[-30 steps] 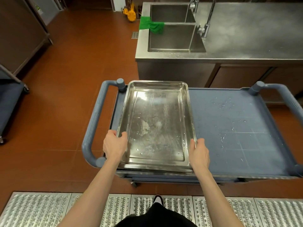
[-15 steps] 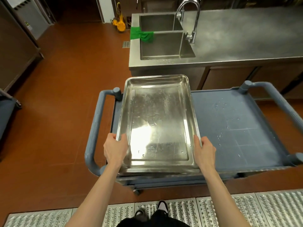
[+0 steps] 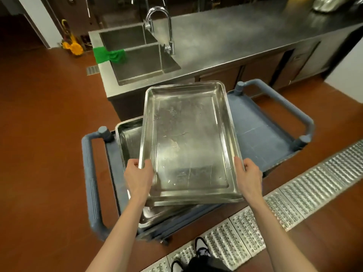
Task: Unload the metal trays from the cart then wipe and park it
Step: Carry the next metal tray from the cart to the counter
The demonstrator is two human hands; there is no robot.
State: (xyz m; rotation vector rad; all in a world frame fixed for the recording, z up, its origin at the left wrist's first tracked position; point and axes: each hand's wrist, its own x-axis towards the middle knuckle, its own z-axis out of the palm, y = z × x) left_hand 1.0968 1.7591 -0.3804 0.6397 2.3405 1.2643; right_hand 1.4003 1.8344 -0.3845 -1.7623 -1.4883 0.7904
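While the left hand (image 3: 138, 176) and the right hand (image 3: 248, 176) each grip one long side of the top metal tray (image 3: 188, 142), the tray is up in the air over the blue cart (image 3: 261, 132). The fingers of both hands curl around the tray's rim near its close end, thumbs on top. The tray is turned a little, so it does not line up with the one under it.

A second metal tray (image 3: 127, 140) lies on the left part of the cart. Only its left side and near corner show, because the lifted tray covers most of it. I cannot tell if more trays sit below that one.

The right part of the cart top is bare and blue, with some wet spots. Just past the cart stands a long steel counter (image 3: 235, 40) with a sink (image 3: 141, 59) on its left end. A green cloth (image 3: 109, 54) hangs over the sink's left edge.

The step going on looks like unloading: the first tray is being taken off. Wiping and parking are not begun.

Next, the tray likely needs to go far, onto the bare steel counter to the right of the sink. It must be kept flat and set down softly. Both hands should hold tight, since the tray looks wet and may slip.
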